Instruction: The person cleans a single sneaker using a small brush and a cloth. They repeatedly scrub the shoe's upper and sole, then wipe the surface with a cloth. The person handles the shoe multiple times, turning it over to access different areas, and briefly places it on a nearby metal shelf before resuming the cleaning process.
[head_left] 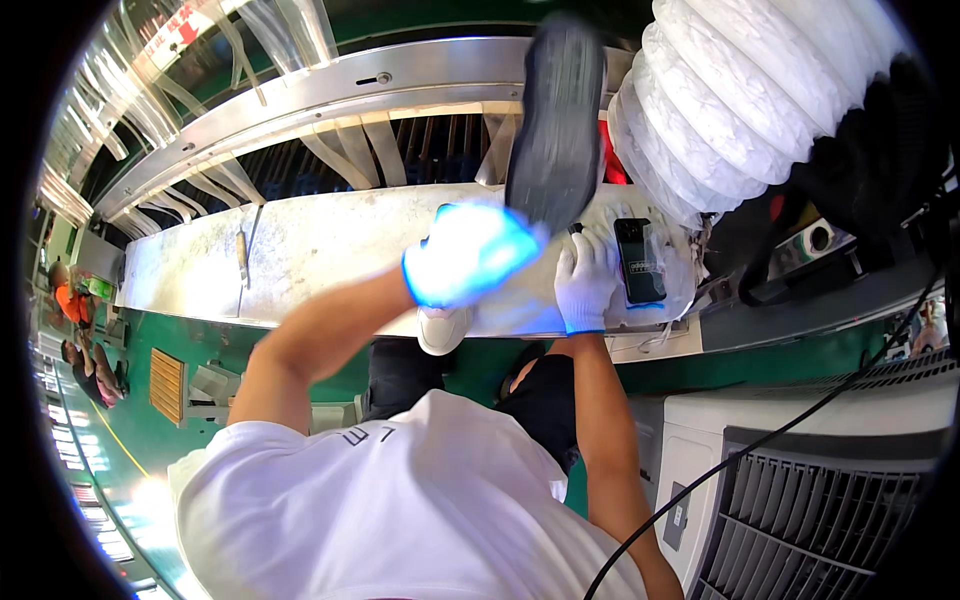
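While the left hand (468, 253), gloved and blurred, is gripping a dark shoe sole (556, 125) and lifting it toward twelve o'clock, the right hand (585, 280) is resting on the pale surface (320, 245); I cannot tell whether its fingers are curled. A black device (638, 260) is lying just beside it at three o'clock.

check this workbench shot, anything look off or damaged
Nothing looks damaged or spilled. The left hand holds up a dark shoe sole, blurred with motion, over the worn white workbench. The right hand rests beside a small black device. A white ribbed duct hangs close above.
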